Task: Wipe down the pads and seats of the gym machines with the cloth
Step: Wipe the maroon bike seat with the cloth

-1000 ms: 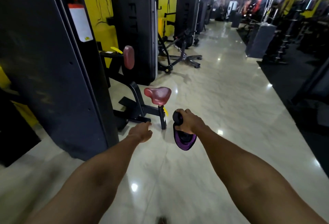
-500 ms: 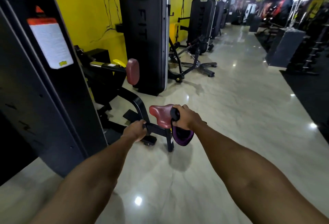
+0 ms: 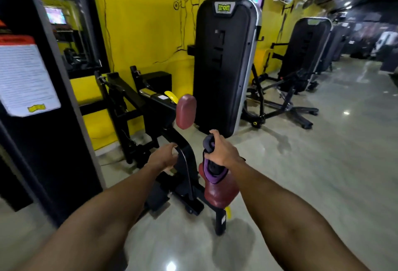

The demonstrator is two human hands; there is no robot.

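Glossy pale tiled floor point(image 3: 301, 173), yellow painted wall point(image 3: 140, 33) behind a row of black gym machines. Nearest machine: maroon padded saddle seat point(image 3: 219, 193) on a black post, with a maroon oval chest pad point(image 3: 185, 111) above and behind it. Right hand point(image 3: 221, 152) is clenched around a bunched purple-and-black cloth point(image 3: 213, 169), which hangs just over the seat's far edge. Left hand point(image 3: 163, 158) has relaxed fingers and holds nothing. It is beside the curved black frame arm point(image 3: 185, 158); contact unclear, blurred.

Purple-and-black cloth point(image 3: 212, 171) bunched in right-hand fingers point(image 3: 216, 136), dangling over maroon seat point(image 3: 221, 194) just below them; maroon pad point(image 3: 185, 111) upright beyond.
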